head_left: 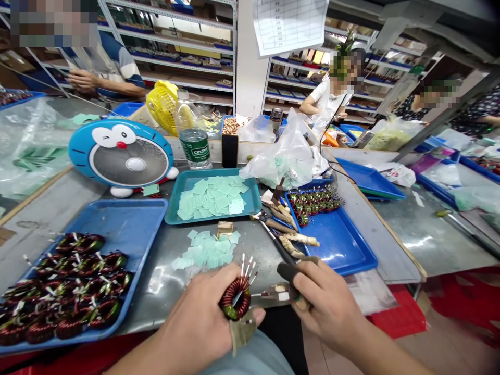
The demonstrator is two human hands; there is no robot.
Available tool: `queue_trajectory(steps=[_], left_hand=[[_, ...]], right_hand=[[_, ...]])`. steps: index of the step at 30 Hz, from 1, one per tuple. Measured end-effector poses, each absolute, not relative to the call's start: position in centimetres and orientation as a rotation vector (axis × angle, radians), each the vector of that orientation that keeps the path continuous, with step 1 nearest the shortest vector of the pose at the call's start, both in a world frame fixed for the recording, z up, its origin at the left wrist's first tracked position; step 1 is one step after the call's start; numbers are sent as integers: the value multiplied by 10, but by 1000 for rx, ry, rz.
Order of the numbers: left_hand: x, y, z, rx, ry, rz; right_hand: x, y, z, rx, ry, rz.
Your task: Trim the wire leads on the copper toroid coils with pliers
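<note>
My left hand (207, 307) is closed around a toroidal coil (236, 299) wound with reddish-brown wire. Several wire leads with white ends stick up from the coil's top. A cloth-like wrap covers part of a finger on that hand. My right hand (324, 291) grips a hand tool (275, 293) with a dark handle and a thin metal tip; its exact kind is unclear. The tip points left at the coil's side, and whether it touches cannot be made out. Just beyond the coil, a loose pile of pale green sheets (209, 250) lies on the metal bench (156, 281).
A blue tray (128, 213) at left holds several similar coils. Green sheets fill a teal tray (172, 211). Wrapped-handle tools (281, 226) lie beside a blue tray (344, 250) of smaller coils. Behind stand a blue fan (121, 151) and a water bottle (195, 140). Other people sit beyond.
</note>
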State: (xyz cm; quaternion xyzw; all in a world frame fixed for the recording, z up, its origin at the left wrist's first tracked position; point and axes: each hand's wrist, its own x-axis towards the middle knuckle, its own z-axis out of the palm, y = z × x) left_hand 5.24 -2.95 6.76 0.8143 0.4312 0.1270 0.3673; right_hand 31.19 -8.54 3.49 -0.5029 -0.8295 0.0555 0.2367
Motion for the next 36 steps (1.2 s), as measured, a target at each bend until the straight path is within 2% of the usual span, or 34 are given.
queue_trajectory(steps=[5, 18, 28, 32, 36], left_hand=[[52, -35, 65, 2117, 997, 494], [38, -50, 38, 1811, 848, 730], [17, -35, 29, 1720, 926, 640], [20, -32, 29, 1654, 1013, 629], [30, -29, 33, 1716, 1153, 545]], right_hand=[[317, -79, 38, -1367, -2248, 395], [261, -95, -12, -1310, -1753, 1099], [291, -90, -7, -1442, -1927, 708], [282, -105, -8, -1490, -1928, 655], [268, -113, -2, -1477, -2090, 460]])
